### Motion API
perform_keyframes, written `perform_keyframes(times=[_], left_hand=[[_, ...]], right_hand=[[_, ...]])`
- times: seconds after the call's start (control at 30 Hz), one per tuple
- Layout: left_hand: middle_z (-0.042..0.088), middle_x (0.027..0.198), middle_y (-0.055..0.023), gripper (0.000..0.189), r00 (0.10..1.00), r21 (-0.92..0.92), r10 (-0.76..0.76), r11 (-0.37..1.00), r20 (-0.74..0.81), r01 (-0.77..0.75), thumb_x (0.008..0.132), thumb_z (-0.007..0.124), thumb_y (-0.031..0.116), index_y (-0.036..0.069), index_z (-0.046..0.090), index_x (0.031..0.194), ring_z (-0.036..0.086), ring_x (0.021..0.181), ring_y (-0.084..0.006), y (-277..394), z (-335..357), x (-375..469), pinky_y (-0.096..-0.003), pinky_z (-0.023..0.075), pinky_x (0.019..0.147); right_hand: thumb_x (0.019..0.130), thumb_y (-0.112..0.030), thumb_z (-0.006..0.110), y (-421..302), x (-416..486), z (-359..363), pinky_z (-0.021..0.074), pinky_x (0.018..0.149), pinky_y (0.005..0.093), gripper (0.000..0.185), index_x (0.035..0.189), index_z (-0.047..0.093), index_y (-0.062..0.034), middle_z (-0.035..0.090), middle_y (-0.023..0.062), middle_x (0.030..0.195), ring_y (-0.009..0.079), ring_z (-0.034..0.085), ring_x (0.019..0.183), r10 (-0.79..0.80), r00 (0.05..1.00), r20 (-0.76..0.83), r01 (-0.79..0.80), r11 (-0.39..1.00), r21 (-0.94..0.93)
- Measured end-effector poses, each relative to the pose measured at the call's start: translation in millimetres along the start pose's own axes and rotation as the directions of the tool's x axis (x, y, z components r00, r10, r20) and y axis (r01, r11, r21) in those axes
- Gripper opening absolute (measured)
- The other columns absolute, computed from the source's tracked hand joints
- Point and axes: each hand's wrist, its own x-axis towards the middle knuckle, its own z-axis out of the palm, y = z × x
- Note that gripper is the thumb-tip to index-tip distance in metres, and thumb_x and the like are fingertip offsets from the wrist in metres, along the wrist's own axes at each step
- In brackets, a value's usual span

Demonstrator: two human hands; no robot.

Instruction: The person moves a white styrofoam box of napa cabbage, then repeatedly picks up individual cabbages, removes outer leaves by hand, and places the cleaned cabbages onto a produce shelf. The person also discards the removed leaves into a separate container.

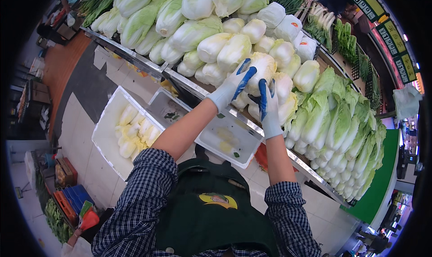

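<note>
My left hand (233, 84), in a white glove with blue coating, lies against the left side of a pale napa cabbage (262, 67) on the display pile. My right hand (269, 105), gloved alike, touches the lower end of the same cabbage, thumb and fingers partly spread. Both hands are around it; whether it is lifted off the pile cannot be told. Smaller yellowish napa cabbages (282, 84) lie close beside my right hand. Larger green-white napa cabbages (197, 32) are heaped further left, and white-wrapped ones (288, 27) lie behind.
A metal rail (248, 122) edges the stand. Below it are a white foam box (104, 135) with yellowish cabbages and grey-white tubs (233, 140) with leaf scraps. Long leafy lettuces (330, 118) are stacked at right. Another person's hand (76, 235) holds a red bag at lower left.
</note>
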Motion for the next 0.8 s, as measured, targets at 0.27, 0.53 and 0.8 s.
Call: perform_keyframes(times=[0.27, 0.53, 0.8], left_hand=[[0.056, 0.127, -0.0208, 0.058, 0.91, 0.627, 0.411, 0.722, -0.049, -0.293, 0.084, 0.067, 0.03, -0.001, 0.05, 0.13, 0.053, 0.119, -0.0317, -35.6, -3.2, 12.2, -0.0373, 0.0402, 0.102], [0.045, 0.137, -0.0217, 0.055, 0.781, 0.787, 0.615, 0.427, 0.109, -0.446, 0.08, 0.066, 0.025, 0.007, 0.051, 0.13, 0.045, 0.123, -0.0409, -69.6, -22.1, -84.5, -0.049, 0.0398, 0.1], [0.034, 0.143, -0.0271, 0.071, 0.412, 0.501, 0.284, 0.507, -0.865, 0.702, 0.083, 0.065, 0.04, -0.001, 0.04, 0.137, 0.038, 0.13, -0.0416, -134.4, -284.1, -262.2, -0.0473, 0.0318, 0.108]], right_hand=[[0.093, -0.024, 0.058, 16.4, 4.6, -23.2, 0.0375, 0.098, 0.0355, 0.066, 0.147, 0.028, -0.0013, 0.048, 0.025, 0.134, 0.0289, 0.05, 0.115, -0.249, 0.968, -0.032, 0.106, 0.519, -0.848], [0.091, -0.004, 0.06, 32.0, -1.5, -12.5, 0.0473, 0.092, 0.0341, 0.07, 0.15, 0.023, -0.0077, 0.053, 0.019, 0.129, 0.0257, 0.058, 0.109, -0.62, 0.736, 0.272, 0.38, 0.046, -0.924], [0.09, 0.006, 0.051, 144.1, -108.4, 5.7, 0.0467, 0.073, 0.0251, 0.057, 0.144, 0.034, -0.0004, 0.055, 0.0088, 0.114, 0.0148, 0.052, 0.083, 0.023, 1.0, 0.011, -0.011, 0.784, -0.62]])
